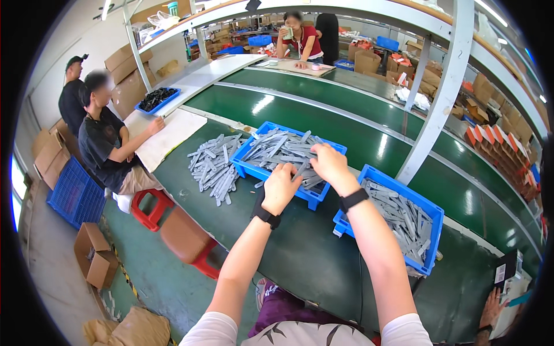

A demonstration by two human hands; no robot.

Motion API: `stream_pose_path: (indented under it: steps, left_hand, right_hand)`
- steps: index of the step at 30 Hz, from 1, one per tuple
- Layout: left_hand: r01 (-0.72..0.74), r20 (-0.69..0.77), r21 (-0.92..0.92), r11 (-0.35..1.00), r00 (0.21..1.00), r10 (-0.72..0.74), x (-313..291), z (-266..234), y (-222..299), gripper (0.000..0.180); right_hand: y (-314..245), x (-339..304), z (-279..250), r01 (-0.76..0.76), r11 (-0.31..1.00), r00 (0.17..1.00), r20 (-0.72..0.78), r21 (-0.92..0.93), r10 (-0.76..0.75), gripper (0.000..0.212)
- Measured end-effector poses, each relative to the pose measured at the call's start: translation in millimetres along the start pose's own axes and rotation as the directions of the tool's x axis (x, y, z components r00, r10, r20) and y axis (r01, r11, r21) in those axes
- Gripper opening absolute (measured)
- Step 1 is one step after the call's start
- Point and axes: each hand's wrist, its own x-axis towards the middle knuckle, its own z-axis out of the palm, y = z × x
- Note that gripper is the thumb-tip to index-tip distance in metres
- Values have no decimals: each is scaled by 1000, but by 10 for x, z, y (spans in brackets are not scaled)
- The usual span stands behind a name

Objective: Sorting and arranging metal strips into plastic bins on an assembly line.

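Note:
Both my hands are over a blue bin [252,168] heaped with flat grey strips [275,146], long and narrow with rounded ends. My left hand [281,187] is at the bin's near side, its fingers bent in a pinch on a grey strip [300,169]. Just to the right, my right hand [333,165] reaches down on the heap with curled fingers; its fingertips are partly hidden, and what they grip cannot be made out. Left of the bin, a loose pile of similar strips [214,164] lies on the dark green table.
A second blue bin [434,242] of grey strips stands to my right, near a white post [441,92]. Beyond runs a green conveyor [323,118]. A person [107,135] sits at the left near a blue tray [157,100] of black parts. Another person's hand [492,308] shows at lower right.

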Motion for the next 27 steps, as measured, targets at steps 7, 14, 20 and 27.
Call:
stream_pose_path:
  steps: [7,14,20,27]
  left_hand:
    - [106,6,-216,971,994,-107,-61,-135,-187,19]
    - [264,14,-623,737,945,-327,-100,-121,-300,14]
    - [206,-66,-543,814,956,-286,-30,-406,-136,17]
    - [-180,-224,36,983,957,184,91,-710,214,39]
  right_hand:
    - [-23,163,322,-33,999,999,33,-10,33,24]
    - [96,227,427,55,991,986,-161,124,-35,19]
    - [189,228,112,-114,764,987,-18,635,162,19]
    - [-115,-85,-479,-396,615,900,421,681,113,21]
